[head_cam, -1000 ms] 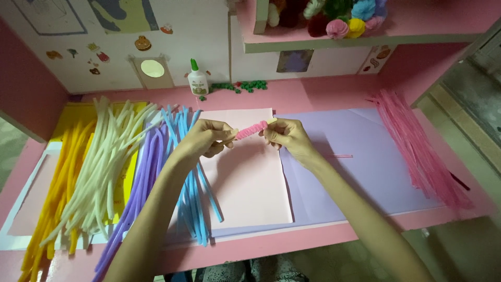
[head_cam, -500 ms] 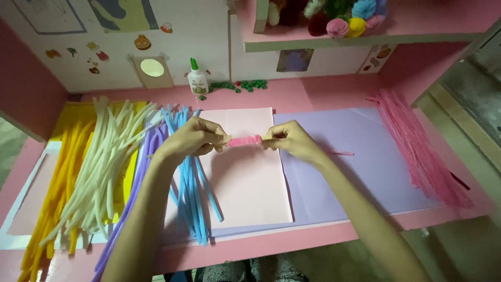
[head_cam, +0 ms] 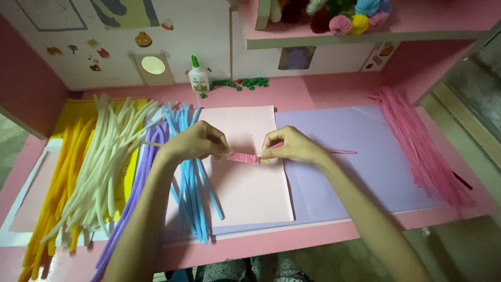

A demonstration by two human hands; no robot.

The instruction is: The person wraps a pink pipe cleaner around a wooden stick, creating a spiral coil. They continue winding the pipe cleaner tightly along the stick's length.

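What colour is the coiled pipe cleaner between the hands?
Pink; the pipe cleaner shows best in the head view.

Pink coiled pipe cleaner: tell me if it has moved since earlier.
Yes. The pink coiled pipe cleaner has dropped lower over the pink paper sheet, away from the glue bottle.

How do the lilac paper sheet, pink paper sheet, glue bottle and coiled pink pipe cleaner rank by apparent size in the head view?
1. lilac paper sheet
2. pink paper sheet
3. glue bottle, farther away, so its rank is unsure
4. coiled pink pipe cleaner
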